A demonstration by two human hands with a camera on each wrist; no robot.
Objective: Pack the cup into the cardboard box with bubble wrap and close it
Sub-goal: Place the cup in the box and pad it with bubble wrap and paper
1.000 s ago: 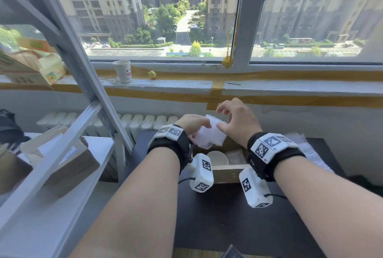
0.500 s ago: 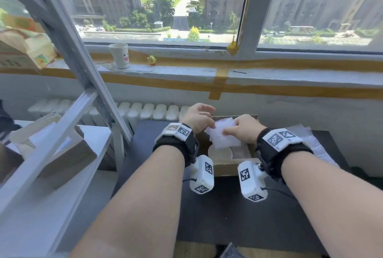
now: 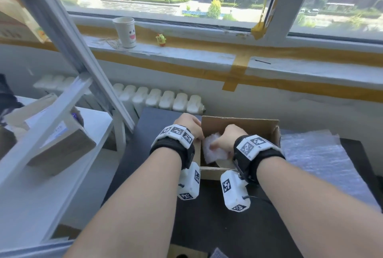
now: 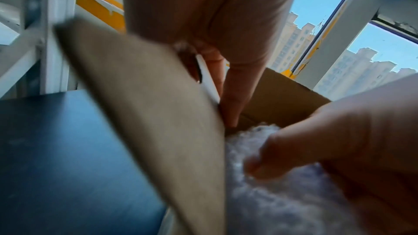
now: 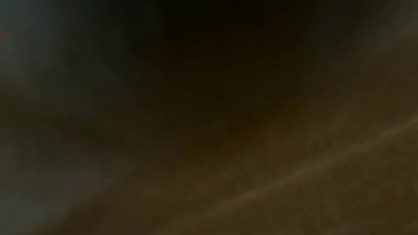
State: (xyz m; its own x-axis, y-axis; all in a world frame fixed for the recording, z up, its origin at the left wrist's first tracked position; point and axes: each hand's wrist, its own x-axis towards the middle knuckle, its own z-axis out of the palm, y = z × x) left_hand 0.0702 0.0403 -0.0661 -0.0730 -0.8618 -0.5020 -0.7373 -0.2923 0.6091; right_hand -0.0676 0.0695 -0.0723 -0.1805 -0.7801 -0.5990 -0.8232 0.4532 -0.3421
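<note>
An open cardboard box (image 3: 240, 126) stands on the black table (image 3: 157, 175). My right hand (image 3: 224, 142) is down inside it, fingers curled on a crumpled piece of bubble wrap (image 3: 210, 152) and pressing it in. The left wrist view shows that hand (image 4: 339, 140) on the wrap (image 4: 282, 194). The cup is almost wholly covered; only a curved pale edge (image 3: 224, 162) shows below the wrap. My left hand (image 3: 189, 126) grips the box's left flap (image 4: 147, 113), with its fingers (image 4: 233, 96) inside the box. The right wrist view is dark.
A large sheet of bubble wrap (image 3: 315, 154) lies on the table right of the box. A white shelf unit (image 3: 62, 125) with cardboard boxes stands at the left. A radiator (image 3: 157, 98) is behind the table. A paper cup (image 3: 125, 32) and a yellow toy (image 3: 161, 39) sit on the windowsill.
Both hands came down from above the box. The right hand carried the bubble wrap into the box. The left hand left the wrap and took the box's left flap.
</note>
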